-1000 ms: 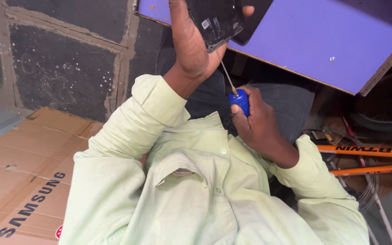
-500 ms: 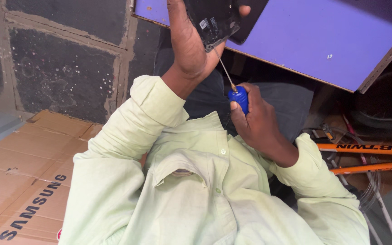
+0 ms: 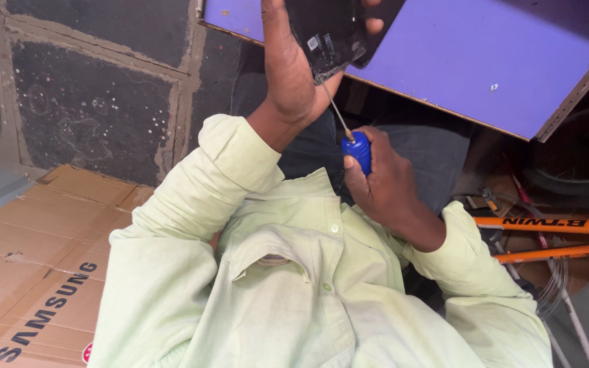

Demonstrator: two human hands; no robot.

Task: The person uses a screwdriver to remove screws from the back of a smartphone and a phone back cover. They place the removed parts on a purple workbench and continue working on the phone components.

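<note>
Dark stone-tile floor [image 3: 90, 102], flattened cardboard [image 3: 28, 252] w/ purple board [image 3: 485, 61] nearby.

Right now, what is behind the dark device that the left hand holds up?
Behind the dark device lies a purple board, its face running out to the right. The part of the board straight behind the device is covered. The left hand also hides the device's left edge.

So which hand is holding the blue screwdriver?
The right hand. Its fingers wrap the blue screwdriver handle, tip pointing up at the dark flat device. The left hand grips that device instead.
</note>
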